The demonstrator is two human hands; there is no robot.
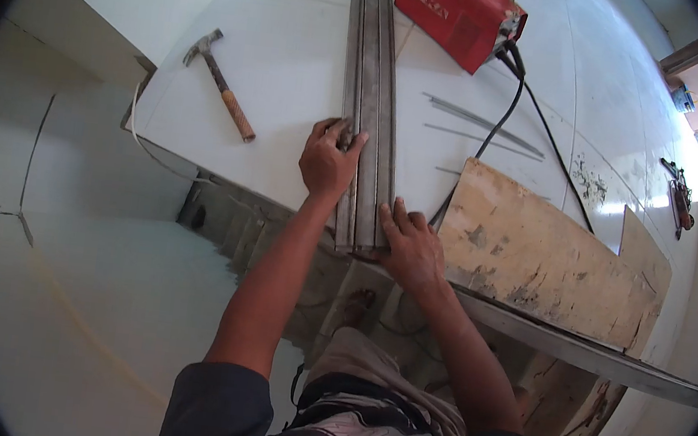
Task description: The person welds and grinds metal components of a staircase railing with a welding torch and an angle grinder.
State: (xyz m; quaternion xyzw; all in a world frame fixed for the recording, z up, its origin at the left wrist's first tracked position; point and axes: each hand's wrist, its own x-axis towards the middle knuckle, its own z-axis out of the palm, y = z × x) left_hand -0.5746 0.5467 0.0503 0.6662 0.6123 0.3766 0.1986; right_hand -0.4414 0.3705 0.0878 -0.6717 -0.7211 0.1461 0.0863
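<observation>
Several grey metal profiles [374,74] lie side by side, lengthwise away from me, on the white tiled top. My left hand [330,160] is over their left side, thumb and fingers closed around something small and dark that I cannot make out. At the near right end of the profiles, my right hand [414,247] lies with its thumb against their edge and its fingers slightly apart. A claw hammer [224,87] with a patterned brown handle lies left of the profiles.
A red machine [462,16] with black cables [508,107] stands at the back. Thin grey rods [484,126] lie right of the profiles. A worn wooden board [535,248] covers the front right edge. Another tool [680,200] lies far right. A pale cable hangs at left.
</observation>
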